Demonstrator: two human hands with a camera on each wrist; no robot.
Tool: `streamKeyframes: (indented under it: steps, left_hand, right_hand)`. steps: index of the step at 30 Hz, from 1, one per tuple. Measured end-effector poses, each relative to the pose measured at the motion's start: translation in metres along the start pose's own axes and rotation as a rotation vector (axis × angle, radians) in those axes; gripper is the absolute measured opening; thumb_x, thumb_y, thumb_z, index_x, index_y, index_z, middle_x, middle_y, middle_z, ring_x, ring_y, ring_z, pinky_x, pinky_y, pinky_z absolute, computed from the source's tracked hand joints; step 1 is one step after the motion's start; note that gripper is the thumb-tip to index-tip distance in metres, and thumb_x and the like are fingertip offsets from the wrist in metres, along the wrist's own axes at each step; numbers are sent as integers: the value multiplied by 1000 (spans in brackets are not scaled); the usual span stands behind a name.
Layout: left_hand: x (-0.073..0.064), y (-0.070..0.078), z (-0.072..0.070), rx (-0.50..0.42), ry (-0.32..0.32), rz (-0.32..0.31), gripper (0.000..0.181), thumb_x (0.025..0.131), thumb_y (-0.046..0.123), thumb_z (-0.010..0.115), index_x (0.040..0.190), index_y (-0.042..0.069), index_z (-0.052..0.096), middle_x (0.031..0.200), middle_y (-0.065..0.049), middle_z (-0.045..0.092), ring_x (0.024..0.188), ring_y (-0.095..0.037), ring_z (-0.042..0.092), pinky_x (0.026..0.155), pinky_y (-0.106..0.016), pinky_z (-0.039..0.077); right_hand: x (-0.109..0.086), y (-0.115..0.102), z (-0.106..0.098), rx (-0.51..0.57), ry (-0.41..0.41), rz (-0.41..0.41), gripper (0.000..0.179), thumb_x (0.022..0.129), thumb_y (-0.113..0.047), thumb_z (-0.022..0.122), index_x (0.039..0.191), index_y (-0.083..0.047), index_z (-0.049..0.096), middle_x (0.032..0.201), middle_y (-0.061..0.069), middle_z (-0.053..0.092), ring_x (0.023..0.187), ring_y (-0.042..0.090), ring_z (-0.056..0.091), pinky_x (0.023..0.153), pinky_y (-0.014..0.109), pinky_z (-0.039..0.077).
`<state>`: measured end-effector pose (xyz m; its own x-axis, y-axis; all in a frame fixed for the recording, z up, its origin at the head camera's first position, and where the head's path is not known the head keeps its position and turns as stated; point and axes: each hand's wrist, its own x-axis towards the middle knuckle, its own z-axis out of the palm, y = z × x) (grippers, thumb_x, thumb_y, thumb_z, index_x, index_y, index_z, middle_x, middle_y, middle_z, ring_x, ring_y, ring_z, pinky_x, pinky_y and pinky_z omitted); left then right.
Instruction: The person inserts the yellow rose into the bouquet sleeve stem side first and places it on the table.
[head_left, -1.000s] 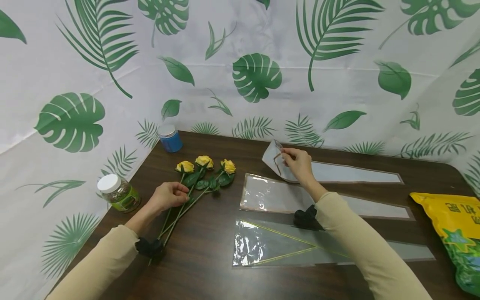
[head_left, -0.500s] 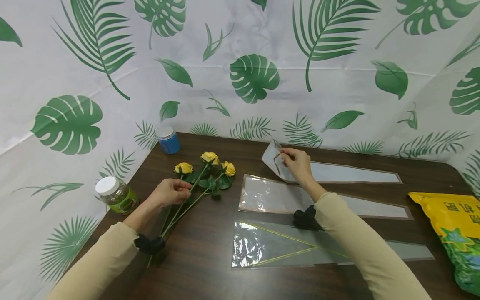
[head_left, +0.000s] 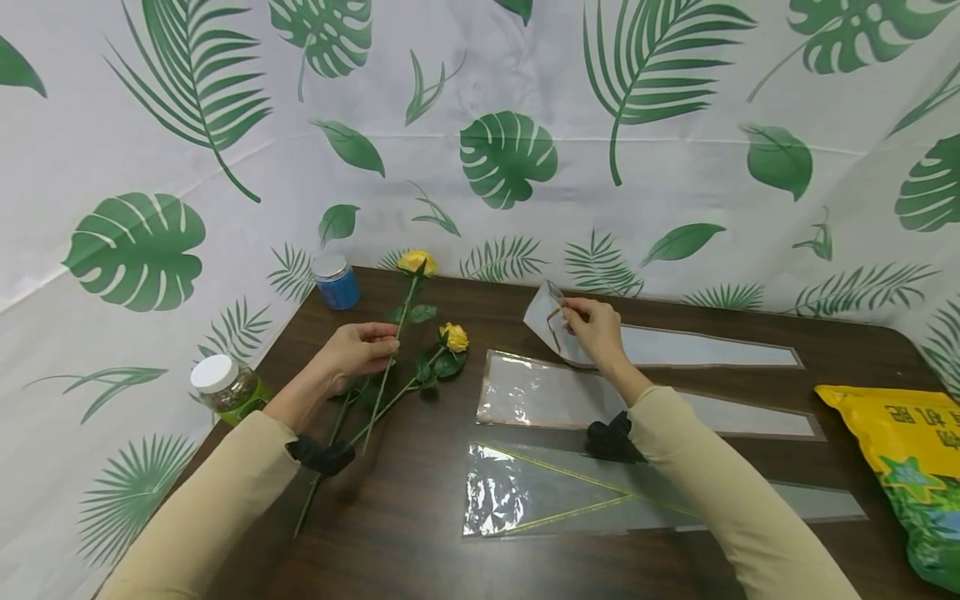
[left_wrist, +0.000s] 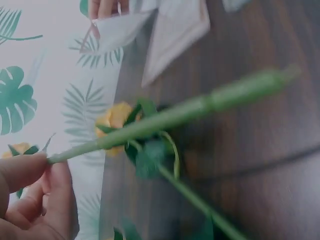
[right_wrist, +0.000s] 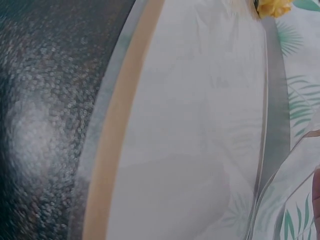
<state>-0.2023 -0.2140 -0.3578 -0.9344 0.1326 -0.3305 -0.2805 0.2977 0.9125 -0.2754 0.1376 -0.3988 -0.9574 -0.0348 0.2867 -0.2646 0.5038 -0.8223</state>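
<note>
My left hand (head_left: 360, 350) pinches the stem of a yellow rose (head_left: 417, 263), raised and leaning over the table. In the left wrist view, thumb and finger hold that green stem (left_wrist: 185, 115), its cut end pointing away. Another yellow rose (head_left: 453, 337) lies on the table just right of the hand. A third stem (head_left: 306, 507) shows below the left wrist, its upper part hidden by the hand. My right hand (head_left: 597, 332) pinches the lifted wide end of a tapered, brown-edged flower sleeve (head_left: 705, 347). The right wrist view catches only a sliver of that hand's fingers (right_wrist: 317, 200).
Two more clear tapered sleeves lie nearer, one brown-edged (head_left: 536, 392) and one with yellow lines (head_left: 555, 483). A white-lidded jar (head_left: 243, 398) and a blue jar (head_left: 339, 287) stand left. A yellow-and-green bag (head_left: 900, 450) lies right. Leaf-printed cloth (head_left: 510, 217) hangs behind the table.
The left hand has gripped one rose by its stem and raised it away from the other two, moving up and slightly right. The right hand stays at the sleeve's wide end.
</note>
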Motion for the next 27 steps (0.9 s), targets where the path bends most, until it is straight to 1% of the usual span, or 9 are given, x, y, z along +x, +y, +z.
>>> streamKeyframes:
  steps: [2,5,8,10,13,16,18,22,27]
  left_hand:
    - [6,5,5,-74,0,2,49,97,9,50,142,-2,35,138,-22,42,123,-28,49,91,-26,50]
    - [15,12,16,-192,16,9,48,97,8,50,143,0,35,122,-12,51,106,-14,59,82,-18,52]
    - [24,22,29,-283,40,18,47,97,7,51,142,3,38,109,-1,51,93,-6,60,74,-14,51]
    - [29,29,39,-323,41,21,47,97,8,51,142,5,39,115,-5,54,98,-9,60,76,-16,51]
    - [36,40,52,-371,26,17,48,97,8,51,143,8,38,134,-13,49,108,-15,56,89,-24,49]
    - [44,48,65,-429,20,3,49,96,6,51,143,8,39,142,-15,43,99,-12,59,95,-28,47]
    - [50,53,73,-474,35,-5,49,95,5,53,142,7,40,142,-15,44,86,-6,60,88,-24,50]
    - [63,61,86,-602,99,2,47,93,3,56,139,7,45,127,-8,54,76,-4,60,67,-15,52]
    - [77,76,98,-800,276,94,43,90,-1,58,131,6,50,107,-3,54,74,-6,59,62,-15,51]
  right_hand:
    - [0,1,0,3,-2,4,22,91,-4,59,110,7,66,104,20,68,77,28,67,59,10,50]
    - [0,1,0,8,-1,3,22,91,-4,59,110,6,66,104,20,68,78,29,67,59,10,50]
    - [0,1,0,14,0,-2,22,91,-4,60,109,6,67,103,21,68,79,32,67,59,10,50]
    - [0,1,0,15,2,-4,22,91,-4,60,109,6,67,102,20,69,79,33,67,58,10,50]
    - [0,1,0,12,1,1,21,91,-4,60,108,6,67,102,20,69,78,34,67,58,9,49]
    - [-1,0,-1,14,1,5,21,91,-5,60,108,6,67,102,20,69,78,33,67,57,9,49]
    - [-1,0,-1,12,1,6,21,91,-5,60,108,6,67,102,20,69,78,33,67,58,9,49]
    - [-1,-1,-2,-1,2,1,22,92,-6,59,108,5,67,100,20,69,77,30,68,59,9,50]
    - [-2,0,-2,-2,-3,3,22,92,-6,59,109,5,67,100,21,69,78,32,68,59,10,50]
